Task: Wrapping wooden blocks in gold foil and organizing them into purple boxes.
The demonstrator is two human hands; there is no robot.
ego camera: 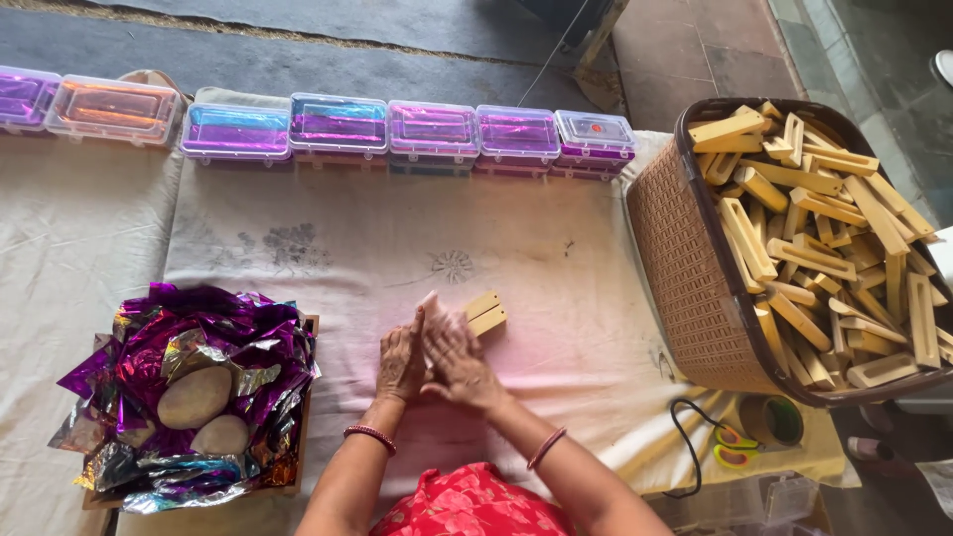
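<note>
Left hand [400, 359] and right hand [459, 359] press flat together, open, gripping nothing; wooden block [485, 314] lies at one o'clock, within reach; foil tray [189, 397] at nine

Both hands meet in the middle of the cloth [298, 298]. The left hand [400, 362] and the right hand [459, 362] press together, side by side, fingers flat. A small wood block [485, 314] touches the fingertips of the right hand. Left of the hands sits a tray [310, 333] of shiny purple foil [199, 333] with two stones [196, 398] on top. Right of the hands stands a brown basket [685, 268] full of wood pieces [824, 238]. Past the hands runs a row of clear boxes [338, 124].
</note>
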